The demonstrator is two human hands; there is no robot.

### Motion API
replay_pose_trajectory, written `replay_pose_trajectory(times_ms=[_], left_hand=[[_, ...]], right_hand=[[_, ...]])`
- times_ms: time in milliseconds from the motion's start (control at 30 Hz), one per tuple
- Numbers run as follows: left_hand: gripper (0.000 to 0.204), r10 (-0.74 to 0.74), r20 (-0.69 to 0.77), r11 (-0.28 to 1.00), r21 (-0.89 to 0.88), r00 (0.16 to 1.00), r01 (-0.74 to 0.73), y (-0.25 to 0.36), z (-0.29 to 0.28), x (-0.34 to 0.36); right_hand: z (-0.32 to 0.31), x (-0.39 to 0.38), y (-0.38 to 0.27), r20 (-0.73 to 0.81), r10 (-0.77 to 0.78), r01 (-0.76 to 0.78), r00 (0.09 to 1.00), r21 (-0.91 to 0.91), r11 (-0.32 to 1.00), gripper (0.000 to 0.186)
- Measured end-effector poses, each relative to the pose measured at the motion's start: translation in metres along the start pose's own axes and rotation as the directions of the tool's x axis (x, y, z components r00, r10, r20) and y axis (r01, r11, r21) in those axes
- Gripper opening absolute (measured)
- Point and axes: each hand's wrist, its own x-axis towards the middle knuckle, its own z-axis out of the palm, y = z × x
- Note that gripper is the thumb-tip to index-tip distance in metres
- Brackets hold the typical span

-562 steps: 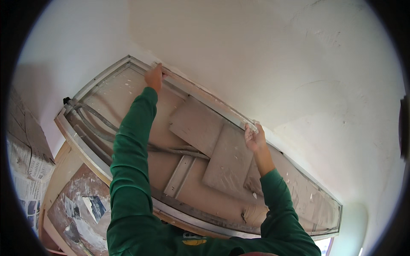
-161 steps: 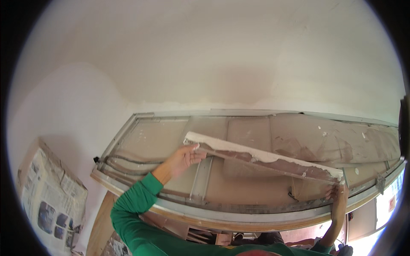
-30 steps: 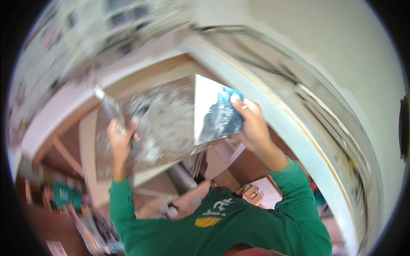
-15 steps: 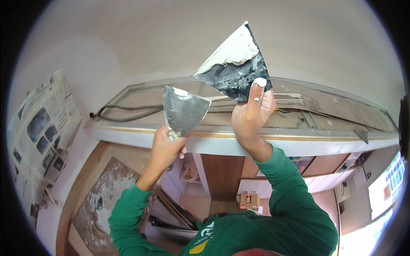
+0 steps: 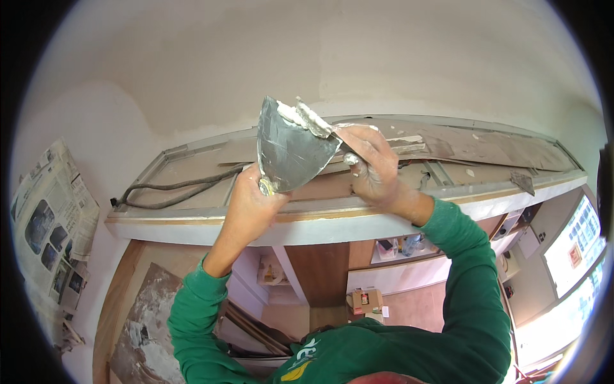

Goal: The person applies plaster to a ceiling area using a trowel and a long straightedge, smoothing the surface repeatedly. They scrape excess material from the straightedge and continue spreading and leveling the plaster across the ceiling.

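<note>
My left hand (image 5: 251, 206) is closed round the handle of a putty knife with a wide grey blade (image 5: 294, 153), held up at a tilt. In my right hand (image 5: 377, 169) is a dark, flat scraper (image 5: 344, 139), now seen nearly edge-on, with thumb and fingers pinching it. Its edge meets the top edge of the grey blade. White putty (image 5: 291, 114) lies along that line between the two tools. Putty also smears my right thumb. Most of the scraper's face is hidden from view.
Below the hands runs a ledge with a white front edge (image 5: 384, 224), bearing boards (image 5: 473, 150) and a black cable (image 5: 173, 187). Newspaper sheets (image 5: 51, 224) cover the left wall. A plain wall (image 5: 384, 70) rises ahead. Down below are shelves and a cardboard box (image 5: 366, 301).
My right hand has come down and turned the scraper from face-on to nearly edge-on, against the putty knife's blade. The putty knife has shifted slightly right. The view has moved a little.
</note>
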Motion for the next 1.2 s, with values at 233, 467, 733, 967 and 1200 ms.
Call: replay_pose_trajectory(times_ms=[233, 467, 733, 967, 1200], left_hand=[[0.03, -0.069, -0.015, 0.998, 0.001, 0.997, 0.069, -0.009, -0.006, 0.008], [0.024, -0.117, -0.013, 0.99, -0.085, 0.993, 0.116, -0.02, -0.004, 0.011], [0.022, -0.208, -0.089, 0.963, -0.192, 0.974, 0.188, -0.047, -0.014, 0.059], [0.022, -0.091, -0.155, 0.969, -0.243, 0.984, 0.051, -0.021, -0.018, 0.077], [0.023, 0.026, -0.214, 1.0, -0.004, 0.976, -0.028, -0.057, -0.075, 0.088]], right_hand=[[-0.026, 0.023, 0.056, 0.421, -0.146, 0.2, 0.895, -0.087, 0.976, 0.059], [-0.026, 0.006, 0.112, 0.541, -0.018, 0.196, 0.841, -0.275, 0.941, 0.037], [0.049, 0.038, 0.056, -0.272, 0.574, -0.469, 0.772, 0.366, 0.804, 0.028], [0.077, 0.023, 0.086, 0.043, 0.246, -0.249, 0.968, 0.103, 0.963, 0.025], [0.039, 0.038, 0.143, 0.66, 0.706, -0.731, 0.256, 0.61, -0.305, 0.021]])
